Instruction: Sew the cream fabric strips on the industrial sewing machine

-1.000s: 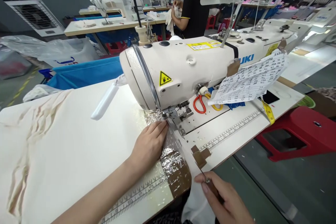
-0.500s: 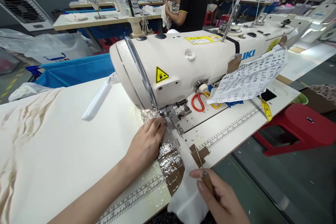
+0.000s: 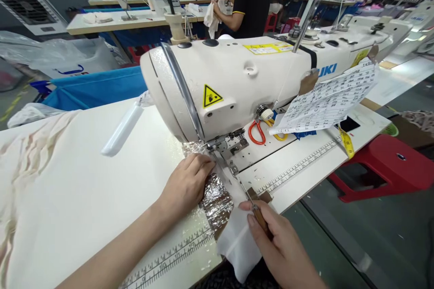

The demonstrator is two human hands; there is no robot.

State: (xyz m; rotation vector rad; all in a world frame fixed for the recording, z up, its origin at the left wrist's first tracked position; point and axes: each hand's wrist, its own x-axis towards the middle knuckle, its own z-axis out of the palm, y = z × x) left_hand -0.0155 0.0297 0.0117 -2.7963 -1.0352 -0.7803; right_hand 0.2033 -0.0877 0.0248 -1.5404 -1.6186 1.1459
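Note:
My left hand (image 3: 190,181) lies by the needle area of a white sewing machine (image 3: 233,70), its bent fingers closed on the edge of a white fabric strip (image 3: 240,240). Below the hand, shiny clear film (image 3: 217,198) covers part of the machine bed. The strip runs from under the presser foot toward me and hangs over the table's front edge. In my right hand (image 3: 280,239) is an awl (image 3: 261,222) with a wooden handle. Its thin metal shaft points up and left over the strip, with the tip close to the machine's foot. The left fingertips are partly hidden.
Red- and yellow-handled scissors (image 3: 257,133) and a handwritten sheet (image 3: 325,99) are right of the needle. Cream fabric (image 3: 34,153) lies on the table (image 3: 101,198) at left. A red stool (image 3: 389,162) stands at right. Another person (image 3: 252,6) handles cloth behind.
My right hand has moved slightly up and left, carrying the awl tip closer to the presser foot. The left hand stays nearly in place. The view has shifted a little.

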